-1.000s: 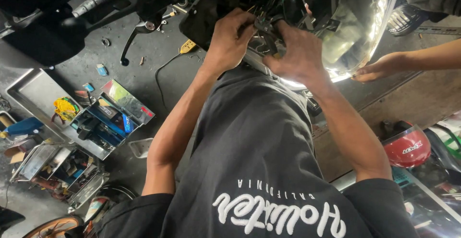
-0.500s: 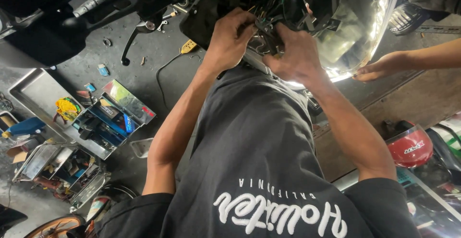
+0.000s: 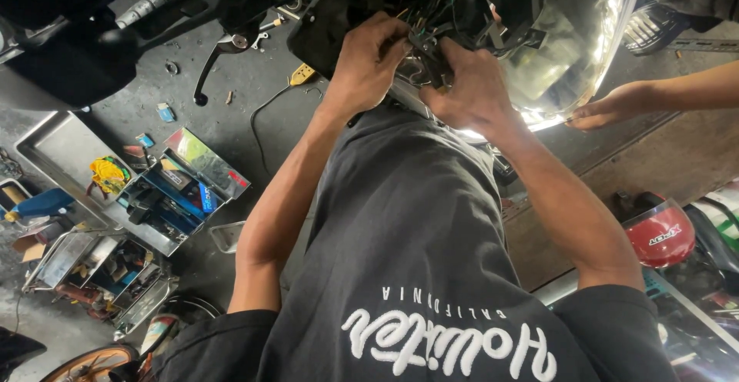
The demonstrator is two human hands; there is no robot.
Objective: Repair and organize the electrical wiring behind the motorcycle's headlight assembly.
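The left hand [image 3: 369, 62] is curled, fingertips pressed into a bundle of wires [image 3: 431, 24] at upper centre of the frame; it seems to pinch something there, though what exactly sits between the fingers cannot be made out. The right hand [image 3: 466, 89] is just beside it, fingers bent around a small dark connector [image 3: 429, 57] that hangs from the same wires. The two hands nearly touch.

The wires look thin, soft and light, likely easy to bend but also easy to pull loose, so the safer hold is probably on the stiff plastic connector, not on the strands. The shiny headlight bowl [image 3: 570, 51] to the right of the hands looks smooth, slippery and easy to scratch.

Further out, another person's hand [image 3: 616, 108] reaches in from the right edge and touches the lower rim of the bowl. A handlebar with its lever [image 3: 208, 51] lies at upper left. An open toolbox [image 3: 173, 193] stands on the floor at middle left, and a red helmet [image 3: 658, 236] sits at lower right.

Compared with a second ago, both hands have stayed at the same spot; only the right hand's fingers have shifted slightly on the connector.
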